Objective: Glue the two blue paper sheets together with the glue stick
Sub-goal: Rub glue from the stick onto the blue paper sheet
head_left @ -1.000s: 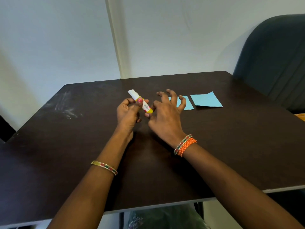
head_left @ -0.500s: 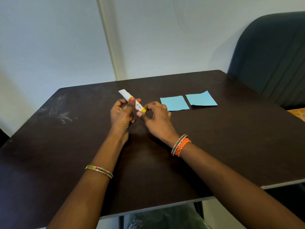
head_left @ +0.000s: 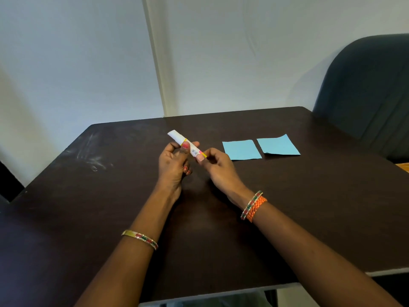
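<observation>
Your left hand (head_left: 173,161) grips the glue stick (head_left: 187,144) mid-barrel, thumb across it; your right hand (head_left: 218,166) pinches its near yellow end. The stick is held above the table (head_left: 88,207), white end pointing away from you. Twist too hard and it could slip out and roll. Farther right, the two sheets (head_left: 242,149) (head_left: 278,145) lie flat, just apart; one far corner curls, so a careless swipe could crease it.

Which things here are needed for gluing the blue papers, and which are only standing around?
For the job:
- glue stick, held by left hand and right hand
- left blue sheet
- right blue sheet
- table

Only around:
- dark chair
- bracelets
</observation>
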